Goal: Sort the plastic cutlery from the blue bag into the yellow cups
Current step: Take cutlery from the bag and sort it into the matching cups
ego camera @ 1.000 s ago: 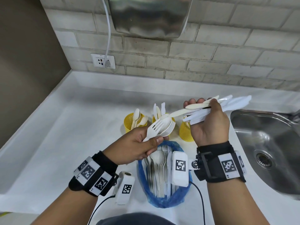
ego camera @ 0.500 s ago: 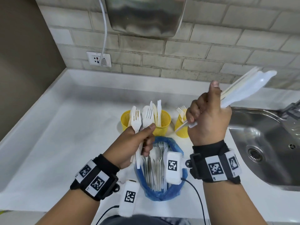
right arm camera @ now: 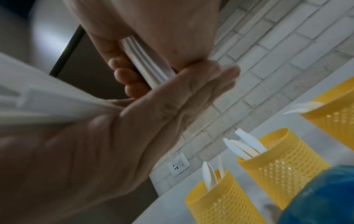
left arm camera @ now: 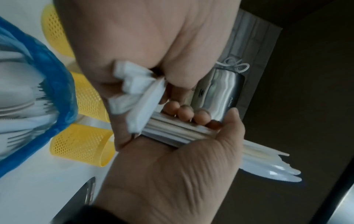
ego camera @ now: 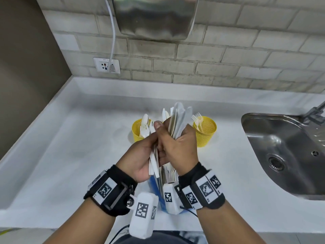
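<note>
- White counter (ego camera: 73, 152) runs along a pale brick wall, with a steel sink (ego camera: 284, 155) at the right and a wall socket (ego camera: 106, 65) above the back edge.
- Three yellow cups stand in a row near the middle of the counter: the left cup (ego camera: 138, 132) holds spoons, the middle cup (right arm camera: 283, 163) holds knives and is mostly hidden behind the hands in the head view, and the right cup (ego camera: 205, 132) holds forks.
- The blue bag (left arm camera: 55, 84) lies on the counter just in front of the cups, under the wrists, with more white cutlery inside it.
- The right hand (ego camera: 177, 147) has its fingers curled tightly round a thick bundle of knives (ego camera: 179, 118), blades pointing up and away, handles sticking out below the palm.
- The left hand (ego camera: 140, 155) touches the right hand and has its fingers (right arm camera: 120, 72) wrapped round a smaller bunch of forks (ego camera: 153, 162), thumb pressed along them, the handle ends poking out toward the wrist.
- Both hands are raised above the bag, in front of the middle cup.
- A shiny metal box (ego camera: 154, 16) hangs on the wall above, with a white cable (ego camera: 113, 37) running down to the socket.
</note>
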